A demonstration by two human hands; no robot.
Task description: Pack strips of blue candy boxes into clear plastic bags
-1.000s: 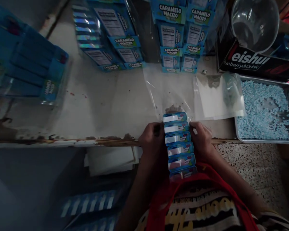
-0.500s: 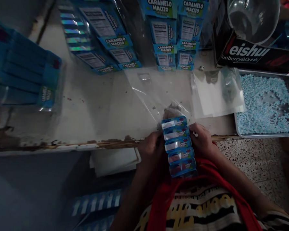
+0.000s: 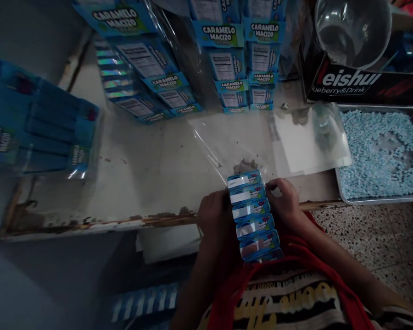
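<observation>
Left hand [image 3: 211, 213] at counter's [image 3: 141, 169] front edge, left side of the tin row [image 3: 251, 211]; fingers curled, partly dark, can't tell if its grip is clamped. Tin row runs from just over the front edge down toward the apron [image 3: 227, 302], clear bag [image 3: 213, 142] spread on the counter beyond its far end; right hand [image 3: 284, 197] on the row's right side, thumb and forefinger together in a pinch at its far end, what's between them too small to tell. Tray [image 3: 365, 200] of blue pellets [image 3: 361, 160] at the counter's front right.
</observation>
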